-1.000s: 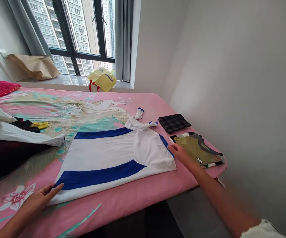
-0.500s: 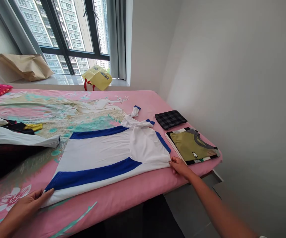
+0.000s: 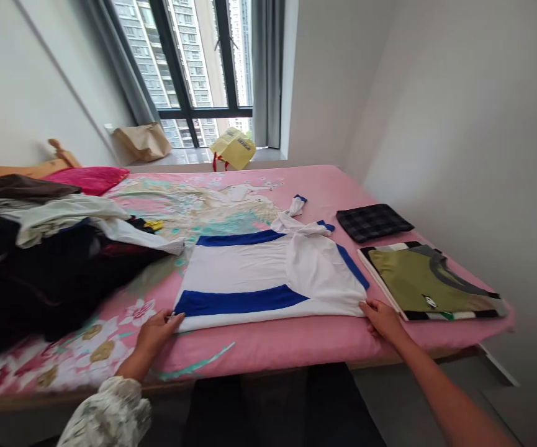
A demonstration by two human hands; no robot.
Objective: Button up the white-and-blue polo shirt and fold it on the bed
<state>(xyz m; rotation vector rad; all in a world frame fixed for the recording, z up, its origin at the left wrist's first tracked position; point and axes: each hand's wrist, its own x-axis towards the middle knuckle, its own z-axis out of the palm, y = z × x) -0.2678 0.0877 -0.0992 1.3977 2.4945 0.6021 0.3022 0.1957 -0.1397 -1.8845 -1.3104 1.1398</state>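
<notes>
A white garment with blue bands, seemingly a long-sleeved top (image 3: 238, 273), lies across the near part of the bed. Its sleeves, with blue cuffs, are folded over toward the far right. My left hand (image 3: 157, 332) pinches the near left corner by the blue band. At the near right corner, my right hand (image 3: 382, 320) grips the white edge between thumb and fingers. Just beyond my right hand rests a folded olive T-shirt (image 3: 408, 282), on top of another checked piece of cloth. A folded black plaid cloth (image 3: 374, 222) lies behind it.
A pink flowered sheet (image 3: 268, 347) covers the bed. Dark and white clothes (image 3: 72, 267) are heaped at the left, near a magenta pillow (image 3: 94, 179). A brown paper bag (image 3: 144, 143) and a yellow bag (image 3: 234, 148) sit by the window. A wall rises at the right.
The view has swung to the left, bringing more of the clothes heap into sight. Both hands still hold the garment's near corners, and it lies much as before.
</notes>
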